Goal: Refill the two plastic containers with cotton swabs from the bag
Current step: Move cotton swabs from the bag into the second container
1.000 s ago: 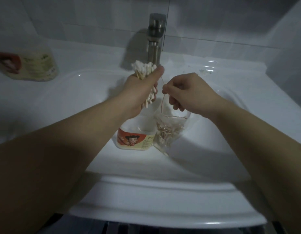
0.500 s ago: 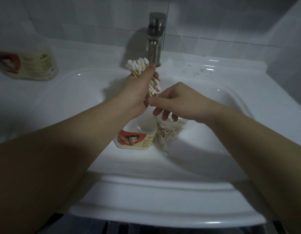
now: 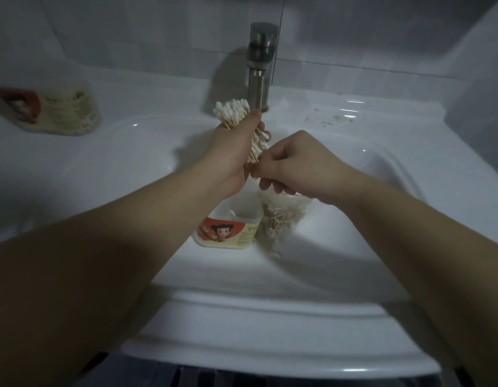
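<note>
A person's left hand [image 3: 232, 155], at the centre of the frame, is clenched round a bundle of cotton swabs [image 3: 233, 112], held above a white sink [image 3: 270, 317]. The white tips fan out past the thumb toward the upper centre, just in front of the metal faucet [image 3: 260, 65]; more tips and bare stick ends jut from the lower side of the fist. The right hand [image 3: 294, 163] comes in from the right, its thumb and forefinger pinched together on the bundle's lower end and touching the left hand's heel, the other fingers curled beneath.

Below both hands, in the basin, an open plastic container [image 3: 228, 229] with a cartoon label stands upright. Pressed against its right side is a clear bag [image 3: 281, 219] with loose swabs inside, partly under the right hand. The held bundle hangs above the container and does not touch it.

A second container [image 3: 51, 111] with a similar label lies on the sink ledge at the upper left, well apart from the hands; it is too blurred to tell whether it is full.
</note>
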A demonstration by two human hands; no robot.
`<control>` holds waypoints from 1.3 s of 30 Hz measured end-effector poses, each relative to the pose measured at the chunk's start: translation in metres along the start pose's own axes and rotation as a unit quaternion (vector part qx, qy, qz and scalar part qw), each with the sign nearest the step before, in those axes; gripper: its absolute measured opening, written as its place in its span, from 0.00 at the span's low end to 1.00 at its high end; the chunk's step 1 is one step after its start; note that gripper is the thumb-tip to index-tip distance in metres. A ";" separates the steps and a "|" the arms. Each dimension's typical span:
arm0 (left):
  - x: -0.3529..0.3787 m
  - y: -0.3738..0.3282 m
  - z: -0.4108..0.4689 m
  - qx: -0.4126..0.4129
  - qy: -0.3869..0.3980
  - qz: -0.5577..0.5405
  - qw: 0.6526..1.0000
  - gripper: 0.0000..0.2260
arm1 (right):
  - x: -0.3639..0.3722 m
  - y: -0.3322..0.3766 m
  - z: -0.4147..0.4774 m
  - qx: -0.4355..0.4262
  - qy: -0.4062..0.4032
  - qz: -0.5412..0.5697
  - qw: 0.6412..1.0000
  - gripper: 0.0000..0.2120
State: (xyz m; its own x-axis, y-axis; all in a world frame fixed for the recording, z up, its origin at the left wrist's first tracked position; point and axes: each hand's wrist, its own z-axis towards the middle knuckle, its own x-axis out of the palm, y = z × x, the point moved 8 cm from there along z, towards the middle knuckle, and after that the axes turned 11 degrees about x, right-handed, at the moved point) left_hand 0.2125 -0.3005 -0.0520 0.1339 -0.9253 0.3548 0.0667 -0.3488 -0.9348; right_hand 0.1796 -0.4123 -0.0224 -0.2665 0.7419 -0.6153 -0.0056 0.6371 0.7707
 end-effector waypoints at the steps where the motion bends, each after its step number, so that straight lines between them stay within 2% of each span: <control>1: -0.003 0.000 0.002 -0.001 -0.008 -0.009 1.000 0.12 | 0.000 0.000 -0.001 0.002 0.005 -0.011 1.000 0.11; 5: -0.022 -0.005 0.011 -0.011 -0.070 -0.027 0.997 0.12 | 0.001 -0.006 -0.001 0.018 0.023 -0.066 0.997 0.10; 8: -0.037 -0.007 0.015 -0.006 -0.126 -0.025 0.992 0.12 | -0.006 -0.008 0.000 0.021 0.015 -0.070 0.997 0.09; 10: -0.041 -0.007 0.015 0.000 -0.133 -0.031 0.991 0.13 | -0.013 -0.008 0.001 0.016 -0.001 -0.057 0.998 0.08; 14: -0.033 -0.011 0.011 0.020 -0.083 0.067 0.994 0.14 | -0.029 -0.010 0.005 0.006 -0.054 -0.007 0.998 0.08; 16: -0.021 -0.010 0.008 0.025 -0.026 0.110 0.993 0.15 | -0.031 -0.010 0.007 0.000 -0.066 0.004 0.998 0.08; 20: 0.001 0.002 0.000 0.028 0.093 0.191 0.977 0.10 | -0.029 -0.008 0.008 -0.021 -0.070 0.020 0.997 0.09; 25: 0.005 0.009 -0.001 0.021 0.109 0.161 0.981 0.05 | -0.022 -0.007 0.006 -0.040 -0.063 -0.067 0.995 0.11; 27: 0.003 0.009 -0.001 0.014 0.103 0.161 0.981 0.04 | -0.026 -0.008 0.008 -0.039 -0.085 -0.099 0.991 0.13; 30: 0.002 0.008 -0.001 -0.004 0.107 0.135 0.985 0.06 | -0.040 -0.009 0.009 -0.049 -0.145 -0.110 0.982 0.20; 31: 0.004 0.009 -0.002 -0.012 0.118 0.119 0.986 0.05 | -0.041 -0.007 0.007 -0.067 -0.141 -0.111 0.981 0.28; 33: 0.011 0.010 -0.007 -0.034 0.150 0.080 0.985 0.03 | -0.033 -0.004 0.005 -0.113 -0.090 -0.128 0.981 0.50; 34: 0.015 0.012 -0.010 -0.043 0.166 0.064 0.983 0.03 | -0.027 -0.002 0.004 -0.135 -0.068 -0.143 0.978 0.58; 36: 0.020 0.016 -0.014 -0.057 0.183 0.045 0.980 0.05 | -0.017 0.001 0.007 -0.176 -0.039 -0.169 0.969 0.64; 39: 0.023 0.024 -0.017 -0.088 0.196 0.041 0.976 0.09 | -0.007 0.000 0.014 -0.183 -0.018 -0.204 0.962 0.69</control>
State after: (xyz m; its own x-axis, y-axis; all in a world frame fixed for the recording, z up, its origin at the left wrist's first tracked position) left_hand 0.2000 -0.3322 -0.0664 -0.2595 -0.9248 0.2781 -0.1035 -0.2597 -0.9601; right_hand 0.1944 -0.4142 -0.0201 -0.1362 0.4569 -0.8790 -0.4432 0.7655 0.4665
